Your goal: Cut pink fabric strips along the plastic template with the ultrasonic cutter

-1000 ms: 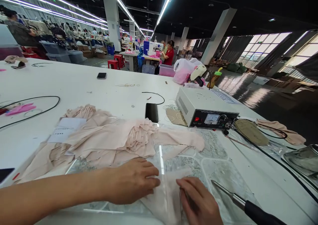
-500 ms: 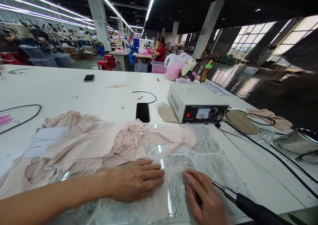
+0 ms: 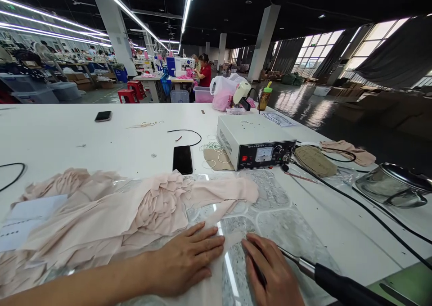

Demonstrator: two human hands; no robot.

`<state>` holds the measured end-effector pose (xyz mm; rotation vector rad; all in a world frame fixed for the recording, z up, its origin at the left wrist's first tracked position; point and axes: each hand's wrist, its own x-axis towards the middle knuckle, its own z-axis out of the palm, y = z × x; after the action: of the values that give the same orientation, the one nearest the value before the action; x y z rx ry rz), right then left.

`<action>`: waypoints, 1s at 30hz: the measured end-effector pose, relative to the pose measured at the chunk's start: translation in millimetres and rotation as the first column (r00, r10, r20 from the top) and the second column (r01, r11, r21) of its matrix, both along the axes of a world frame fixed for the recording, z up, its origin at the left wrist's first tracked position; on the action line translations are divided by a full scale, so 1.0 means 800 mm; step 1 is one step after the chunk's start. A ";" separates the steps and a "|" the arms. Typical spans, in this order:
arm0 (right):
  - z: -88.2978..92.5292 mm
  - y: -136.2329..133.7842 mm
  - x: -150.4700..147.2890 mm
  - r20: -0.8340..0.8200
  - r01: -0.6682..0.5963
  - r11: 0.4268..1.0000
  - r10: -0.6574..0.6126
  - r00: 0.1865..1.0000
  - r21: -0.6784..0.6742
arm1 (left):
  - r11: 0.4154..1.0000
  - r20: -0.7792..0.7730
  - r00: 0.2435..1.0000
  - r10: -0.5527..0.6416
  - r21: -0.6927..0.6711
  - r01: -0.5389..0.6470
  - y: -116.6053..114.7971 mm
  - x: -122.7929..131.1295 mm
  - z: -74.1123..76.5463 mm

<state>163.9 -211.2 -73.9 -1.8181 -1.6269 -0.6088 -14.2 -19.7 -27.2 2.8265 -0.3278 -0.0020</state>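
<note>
My left hand lies flat, fingers stretched out, on a strip of thin pale pink fabric over the clear-covered grey mat. Close to the strip's right edge, my right hand is closed around a slim dark tool, mostly hidden by the fingers. A metal shaft with a black handle runs out from behind this hand to the lower right; whether it joins the dark piece cannot be seen. A ruffled heap of the same pink fabric lies beyond my left hand.
A white control box with a dial and cable stands at the back right. Near it are a black phone, a brown card and a glass pot. Another phone and small scissors lie farther back.
The view has shifted, so most things sit farther left. Both hands stay at the fabric strip, my left hand still flat, my right hand still closed on the dark tool.
</note>
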 end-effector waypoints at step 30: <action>-0.023 -0.013 0.003 -0.044 0.052 0.994 -0.056 0.997 -0.101 | 0.999 0.114 0.993 -0.031 -0.014 0.032 0.002 -0.001 -0.001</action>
<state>166.2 -221.9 -92.4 -1.9392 -1.6068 -0.5126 -15.0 -18.1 -27.9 2.8117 -0.3960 0.1555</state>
